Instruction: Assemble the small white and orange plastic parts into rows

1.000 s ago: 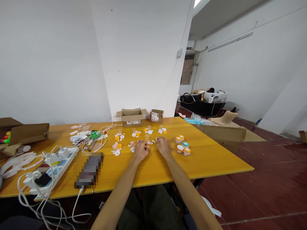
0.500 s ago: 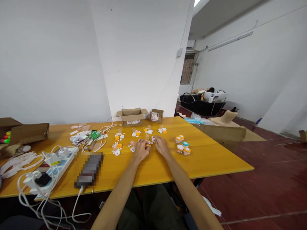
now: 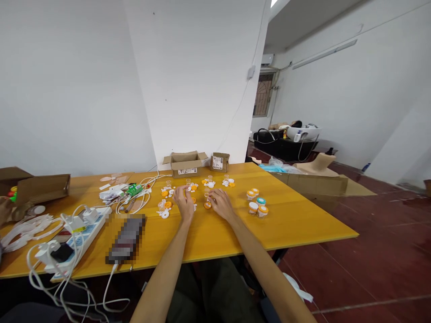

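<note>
My left hand [image 3: 184, 202] is over the small white and orange discs left of centre, its fingers curled; whether it holds anything is too small to tell. My right hand [image 3: 220, 202] is bent beside a clear cup [image 3: 206, 192], fingertips close to it. An orange disc [image 3: 208, 205] lies between my hands. Sets of clear cups with white and orange discs are spread around, such as a white disc [image 3: 164, 215] at the left and an orange disc [image 3: 232, 184] at the back right. Several lidded jars [image 3: 261, 201] stand together to the right.
An open carton [image 3: 186, 165] and a smaller box [image 3: 220, 162] stand at the wooden table's [image 3: 303, 224] back. A power strip [image 3: 88, 237] with cables, a blurred dark device [image 3: 125, 240] and a green circuit board [image 3: 134, 189] lie left. Another person's hand [image 3: 4, 208] reaches in at far left.
My left hand has moved left and slightly forward, away from the middle cup, uncovering the orange disc. My right hand has shifted slightly left. Another person's hand has appeared at the far left.
</note>
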